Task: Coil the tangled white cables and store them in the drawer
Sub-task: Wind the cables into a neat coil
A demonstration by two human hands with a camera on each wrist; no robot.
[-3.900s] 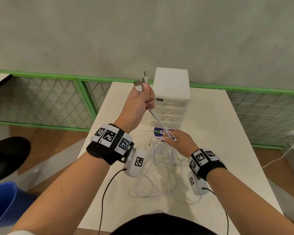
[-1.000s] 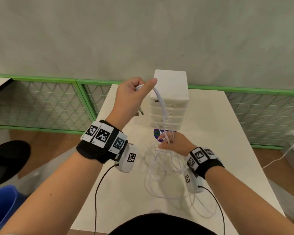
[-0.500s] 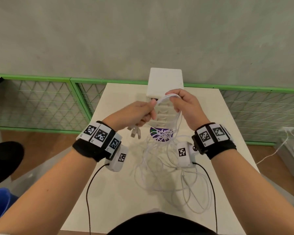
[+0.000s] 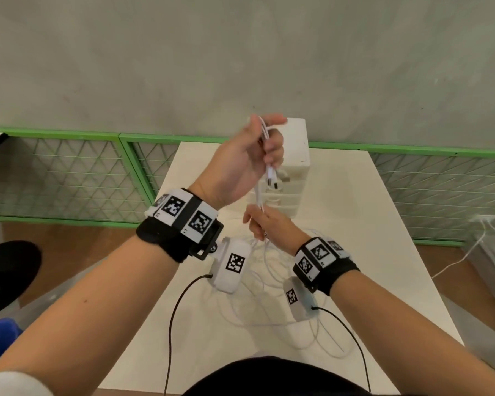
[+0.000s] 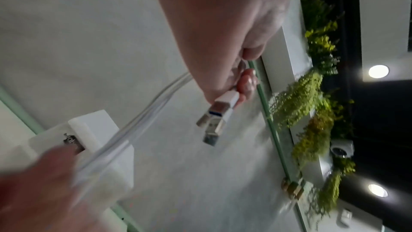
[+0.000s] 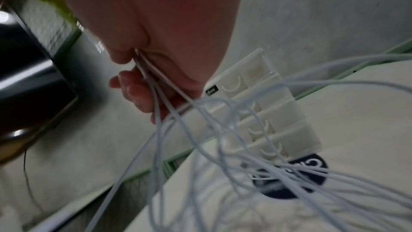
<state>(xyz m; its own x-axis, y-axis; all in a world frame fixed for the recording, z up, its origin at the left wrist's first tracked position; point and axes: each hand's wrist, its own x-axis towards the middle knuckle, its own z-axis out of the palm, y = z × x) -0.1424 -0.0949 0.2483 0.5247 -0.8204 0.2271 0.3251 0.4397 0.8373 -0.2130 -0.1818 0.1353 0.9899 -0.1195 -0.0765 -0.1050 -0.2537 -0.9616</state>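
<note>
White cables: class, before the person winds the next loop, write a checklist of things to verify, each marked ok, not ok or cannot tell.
1. Left hand has a firm grip on the plug ends: ok, the USB plugs hang below the fingers.
2. Right hand pinches the strands lower down: ok.
3. White cables run taut between the hands: ok.
4. Slack on the table is free of tangles: not ok, loops overlap.
5. Drawer unit has a drawer open to receive the coil: not ok, all look closed.
6. Number of cables held: cannot tell.
</note>
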